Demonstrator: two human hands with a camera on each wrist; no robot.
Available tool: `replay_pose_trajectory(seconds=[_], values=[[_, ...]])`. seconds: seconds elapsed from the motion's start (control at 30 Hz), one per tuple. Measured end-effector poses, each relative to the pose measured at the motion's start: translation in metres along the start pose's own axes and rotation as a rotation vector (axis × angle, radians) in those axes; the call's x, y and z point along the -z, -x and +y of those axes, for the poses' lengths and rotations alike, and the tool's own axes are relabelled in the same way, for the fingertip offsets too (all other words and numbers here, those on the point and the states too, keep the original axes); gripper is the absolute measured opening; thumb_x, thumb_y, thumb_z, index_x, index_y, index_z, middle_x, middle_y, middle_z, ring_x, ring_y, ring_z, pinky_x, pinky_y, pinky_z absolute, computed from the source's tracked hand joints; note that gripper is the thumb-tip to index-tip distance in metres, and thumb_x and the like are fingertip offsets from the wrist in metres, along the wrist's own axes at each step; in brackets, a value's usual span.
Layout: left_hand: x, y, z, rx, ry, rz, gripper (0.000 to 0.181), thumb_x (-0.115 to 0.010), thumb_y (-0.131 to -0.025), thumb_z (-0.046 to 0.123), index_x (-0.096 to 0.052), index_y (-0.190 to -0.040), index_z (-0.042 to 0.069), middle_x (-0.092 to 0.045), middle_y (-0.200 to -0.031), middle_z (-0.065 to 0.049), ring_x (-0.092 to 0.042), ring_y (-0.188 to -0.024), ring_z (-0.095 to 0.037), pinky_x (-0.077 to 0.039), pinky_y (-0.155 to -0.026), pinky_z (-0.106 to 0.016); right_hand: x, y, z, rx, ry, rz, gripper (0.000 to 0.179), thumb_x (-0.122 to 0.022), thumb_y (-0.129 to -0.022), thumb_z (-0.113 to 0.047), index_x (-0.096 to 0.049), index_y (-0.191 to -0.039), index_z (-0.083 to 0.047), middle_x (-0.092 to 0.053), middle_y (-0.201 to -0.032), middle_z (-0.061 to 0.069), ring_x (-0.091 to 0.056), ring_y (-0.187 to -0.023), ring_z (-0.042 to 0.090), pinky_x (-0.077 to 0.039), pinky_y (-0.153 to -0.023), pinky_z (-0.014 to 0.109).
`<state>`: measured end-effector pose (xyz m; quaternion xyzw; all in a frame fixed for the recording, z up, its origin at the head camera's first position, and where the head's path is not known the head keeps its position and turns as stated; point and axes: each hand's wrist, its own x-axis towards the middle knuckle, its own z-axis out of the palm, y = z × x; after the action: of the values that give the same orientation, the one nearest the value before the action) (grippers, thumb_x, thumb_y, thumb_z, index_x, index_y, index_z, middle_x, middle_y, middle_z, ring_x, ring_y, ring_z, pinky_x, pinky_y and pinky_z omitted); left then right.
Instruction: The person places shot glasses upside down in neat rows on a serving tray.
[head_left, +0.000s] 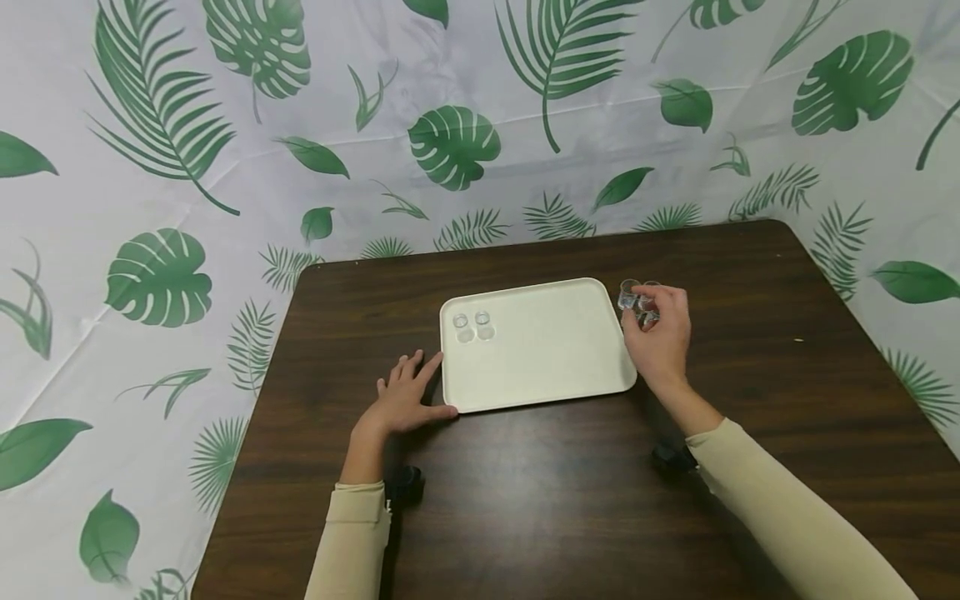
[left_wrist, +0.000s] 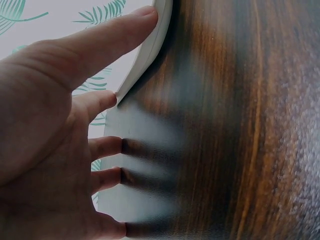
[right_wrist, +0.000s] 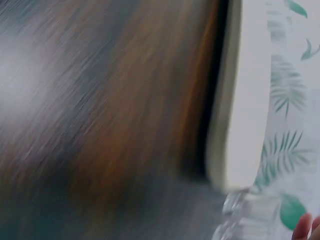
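Note:
My left hand (head_left: 405, 400) lies spread at the near left corner of a cream tray (head_left: 547, 342). In the left wrist view, its thumb (left_wrist: 115, 42) touches the tray rim, and the other fingertips rest at the tray corner and on the table. Two small clear glasses, a left one (head_left: 461, 322) and a right one (head_left: 483, 320), stand side by side near the tray's far left corner. Past the tray's right edge, my right hand (head_left: 662, 333) reaches around several more clear glasses (head_left: 628, 294), thumb and bent fingers close beside them. Its fingertips (right_wrist: 302, 227) show apart from the glasses in the right wrist view.
A dark wood table (head_left: 525, 500) carries the tray. Behind it hangs a white cloth (head_left: 360, 167) printed with green leaves. A small light speck (head_left: 798, 340) lies on the table at the right.

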<state>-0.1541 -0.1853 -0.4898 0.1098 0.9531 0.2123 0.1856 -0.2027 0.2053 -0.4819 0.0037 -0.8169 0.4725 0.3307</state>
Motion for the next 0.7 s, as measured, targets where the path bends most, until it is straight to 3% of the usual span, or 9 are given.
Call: replay_pose_trajectory(seconds=[0.23, 0.33, 0.5, 0.7], values=[[-0.001, 0.001, 0.000, -0.004, 0.003, 0.003, 0.100, -0.070, -0.082, 0.061, -0.017, -0.159, 0.026, -0.008, -0.163, -0.017, -0.002, -0.147, -0.042, -0.007, -0.105, -0.074, 0.022, 0.000, 0.023, -0.135, 0.083, 0.040, 0.035, -0.061, -0.077, 0.009, -0.064, -0.111, 0.003, -0.048, -0.115, 0.017, -0.048, -0.093, 0.029, -0.036, -0.064, 0.016], [-0.001, 0.001, -0.001, -0.004, 0.004, 0.000, 0.100, -0.070, -0.082, 0.061, -0.017, -0.159, 0.026, -0.008, -0.163, -0.017, -0.002, -0.147, -0.042, -0.007, -0.105, -0.074, 0.030, 0.001, 0.031, -0.181, 0.112, 0.018, 0.040, -0.060, -0.075, 0.009, -0.062, -0.114, 0.004, -0.049, -0.115, 0.018, -0.048, -0.092, 0.028, -0.034, -0.071, 0.021], [-0.001, 0.001, -0.002, -0.002, -0.006, -0.005, 0.100, -0.069, -0.083, 0.061, -0.015, -0.160, 0.026, -0.007, -0.163, -0.017, -0.001, -0.147, -0.042, -0.007, -0.105, -0.074, 0.038, 0.000, 0.043, -0.314, 0.161, -0.096, 0.046, -0.065, -0.080, 0.003, -0.056, -0.126, 0.003, -0.050, -0.122, 0.019, -0.054, -0.097, 0.030, -0.036, -0.081, 0.027], [0.001, 0.001, -0.002, -0.014, 0.006, 0.000, 0.100, -0.069, -0.083, 0.060, -0.017, -0.159, 0.024, -0.008, -0.162, -0.019, -0.001, -0.147, -0.043, -0.006, -0.105, -0.074, 0.044, -0.004, 0.052, -0.459, 0.189, -0.254, 0.053, -0.068, -0.088, -0.008, -0.051, -0.137, -0.001, -0.051, -0.133, 0.019, -0.059, -0.103, 0.031, -0.043, -0.070, 0.021]])
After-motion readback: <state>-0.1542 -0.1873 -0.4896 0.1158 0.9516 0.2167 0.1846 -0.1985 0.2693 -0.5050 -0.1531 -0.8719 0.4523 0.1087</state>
